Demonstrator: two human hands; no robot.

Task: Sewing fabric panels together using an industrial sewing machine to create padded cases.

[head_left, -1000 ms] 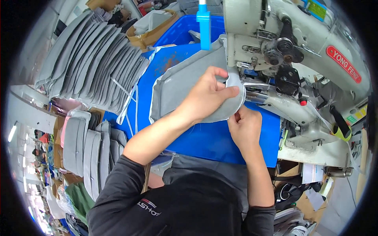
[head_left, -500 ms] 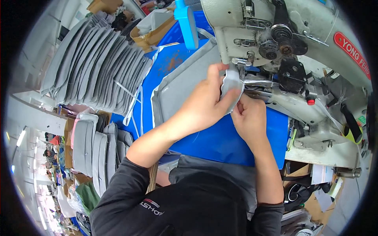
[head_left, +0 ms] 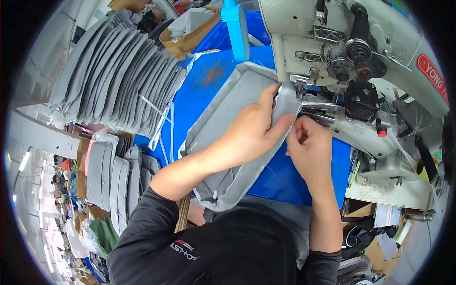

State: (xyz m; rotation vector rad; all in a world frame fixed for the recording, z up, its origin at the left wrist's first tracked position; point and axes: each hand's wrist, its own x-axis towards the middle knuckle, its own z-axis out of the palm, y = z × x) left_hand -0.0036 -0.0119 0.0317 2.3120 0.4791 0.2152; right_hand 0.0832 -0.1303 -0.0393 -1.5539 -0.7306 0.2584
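A grey fabric piece (head_left: 221,114) with raised, piped edges lies slantwise under the sewing machine (head_left: 285,45). Its right edge curls up beside the presser foot (head_left: 304,88). My left hand (head_left: 251,130) is closed on that edge, thumb on the near side and fingers on the far side. My right hand (head_left: 311,149) is just right of it, thumb and fingers pinched together at the fabric's rim. What sits inside that pinch is hidden. The fabric's near corner, with a small white tab (head_left: 215,194), reaches toward my lap.
Blue sheeting (head_left: 270,183) covers the work surface. At the left stand a tall stack of grey fabric pieces (head_left: 114,76) and a smaller stack (head_left: 107,166). A light-blue plastic holder (head_left: 236,33) hangs behind the fabric. White strips (head_left: 164,114) dangle by the tall stack.
The grey piece has turned, its near end swinging out below my left forearm. My right hand has shifted slightly right, and the machine appears a little further right in view.
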